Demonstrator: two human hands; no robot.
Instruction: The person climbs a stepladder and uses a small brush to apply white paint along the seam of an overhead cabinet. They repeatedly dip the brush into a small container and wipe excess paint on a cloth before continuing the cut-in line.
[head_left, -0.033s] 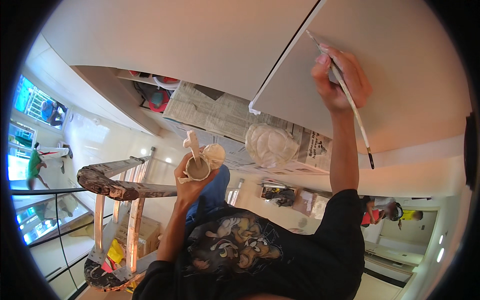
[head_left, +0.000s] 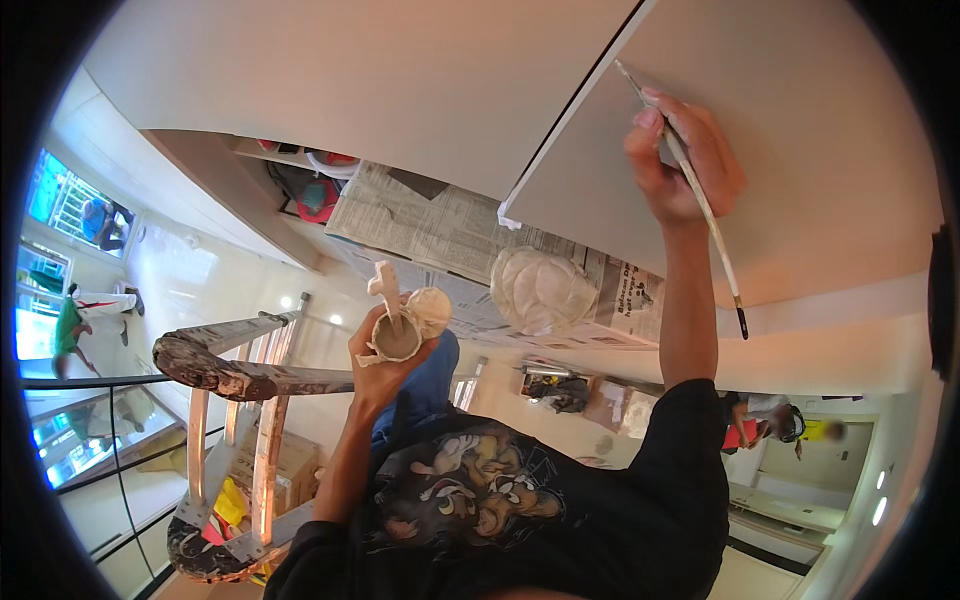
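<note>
My right hand [head_left: 690, 150] is raised and pinches a thin paintbrush [head_left: 718, 245] with a pale, paint-spotted handle. Its fine tip rests at or very close to the white edge [head_left: 585, 100] of a greyish panel [head_left: 800, 90], beside a dark gap. Lower and to the left, my left hand [head_left: 380, 380] is wrapped round a small cup [head_left: 397, 340] of grey-beige paint. From that cup sticks up a flat, paint-coated piece [head_left: 383, 285]. A round, cream-crusted thing [head_left: 430, 308] sits against the cup's right side; its kind is unclear.
Newspaper [head_left: 430, 220] covers a surface below the panels, with a pale plastic-wrapped bundle [head_left: 540, 290] on it. A paint-stained stepladder [head_left: 270, 380] stands at left, near a cardboard box [head_left: 285, 465]. People show at far left and at right [head_left: 775, 425].
</note>
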